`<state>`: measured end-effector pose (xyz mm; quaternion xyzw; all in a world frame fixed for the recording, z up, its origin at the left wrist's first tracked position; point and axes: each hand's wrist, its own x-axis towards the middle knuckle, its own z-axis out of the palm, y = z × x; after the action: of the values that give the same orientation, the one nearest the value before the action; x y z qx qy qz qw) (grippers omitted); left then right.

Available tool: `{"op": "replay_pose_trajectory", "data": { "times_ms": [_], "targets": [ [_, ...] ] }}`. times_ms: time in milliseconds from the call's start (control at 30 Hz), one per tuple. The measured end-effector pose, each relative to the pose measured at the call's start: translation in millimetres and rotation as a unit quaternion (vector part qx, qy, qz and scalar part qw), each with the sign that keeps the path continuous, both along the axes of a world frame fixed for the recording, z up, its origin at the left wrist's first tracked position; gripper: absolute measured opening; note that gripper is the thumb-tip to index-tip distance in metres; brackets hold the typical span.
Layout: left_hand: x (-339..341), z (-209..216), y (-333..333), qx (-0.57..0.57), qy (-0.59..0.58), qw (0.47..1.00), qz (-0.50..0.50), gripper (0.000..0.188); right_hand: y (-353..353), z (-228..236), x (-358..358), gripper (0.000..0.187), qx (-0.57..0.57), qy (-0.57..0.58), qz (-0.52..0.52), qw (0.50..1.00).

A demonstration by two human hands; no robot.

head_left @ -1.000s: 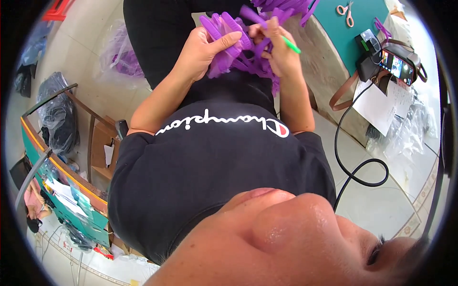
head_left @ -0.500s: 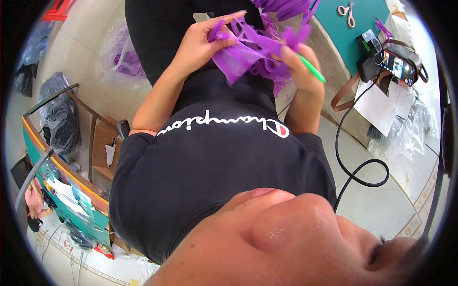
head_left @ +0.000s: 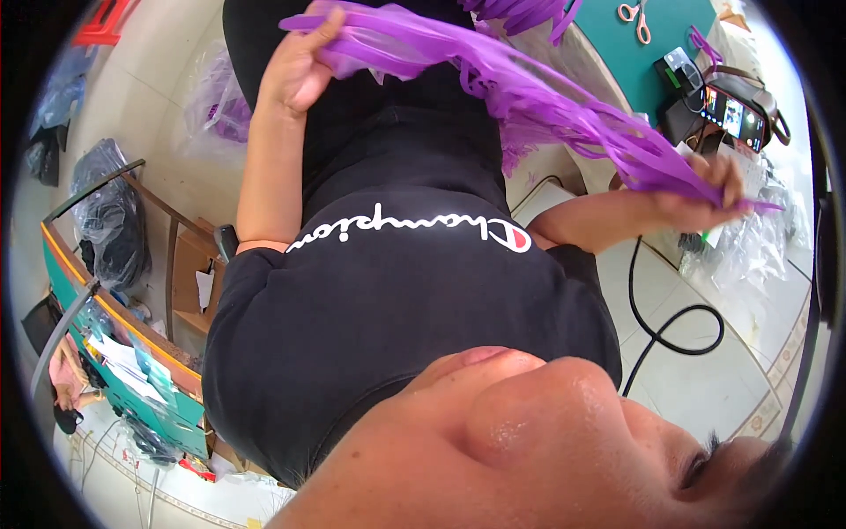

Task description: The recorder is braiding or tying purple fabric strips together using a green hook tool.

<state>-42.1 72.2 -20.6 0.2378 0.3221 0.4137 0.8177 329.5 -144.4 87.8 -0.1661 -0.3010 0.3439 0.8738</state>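
Note:
A long bundle of sheer purple strips (head_left: pixel 564 110) stretches across the front of my lap, still joined in places with gaps between the strands. My left hand (head_left: pixel 304 70) is closed on its left end, with the thumb pressed over it. Out to the right, my right hand (head_left: pixel 696 194) grips the other end, its fingers blurred and a short tail poking out past them. A small bit of a green tool (head_left: pixel 706 236) shows beneath the right hand; the rest of it is hidden.
More purple strips (head_left: pixel 520 13) lie at the table edge. On the green mat (head_left: pixel 608 53) are pink-handled scissors (head_left: pixel 636 22). A phone (head_left: pixel 736 119) and a brown bag (head_left: pixel 775 115) sit at right, above a looped black cable (head_left: pixel 687 348). Purple pieces fill a clear bag (head_left: pixel 225 106) on the floor.
My hands have moved far apart, the left up and left, the right out to the right. The bunched purple strips are now drawn out long, and the green tool is mostly hidden.

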Motion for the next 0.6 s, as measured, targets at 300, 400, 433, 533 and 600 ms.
{"op": "replay_pose_trajectory", "data": {
  "times_ms": [300, 400, 433, 533, 600],
  "targets": [
    [41.0, 34.2, -56.2, 0.121, 0.071, 0.985, -0.104, 0.099, 76.8, -74.4, -142.9, 0.041, -0.182, 0.055, 0.493, 0.849],
    [42.9, 35.7, -59.1, 0.146, 0.063, 0.981, -0.109, 0.098, 81.4, -81.0, -152.1, 0.040, -0.170, 0.114, 0.529, 0.823],
    [42.9, 38.1, -59.4, 0.136, 0.060, 0.983, -0.110, 0.098, 81.6, -80.5, -152.3, 0.040, -0.171, 0.113, 0.530, 0.823],
    [42.9, 39.9, -60.4, 0.127, 0.052, 0.985, -0.105, 0.096, 81.5, -78.3, -153.3, 0.040, -0.180, 0.130, 0.538, 0.813],
    [41.9, 39.7, -60.8, 0.127, 0.047, 0.986, -0.101, 0.095, 81.6, -78.3, -155.0, 0.039, -0.210, 0.100, 0.520, 0.822]
  ]
}}
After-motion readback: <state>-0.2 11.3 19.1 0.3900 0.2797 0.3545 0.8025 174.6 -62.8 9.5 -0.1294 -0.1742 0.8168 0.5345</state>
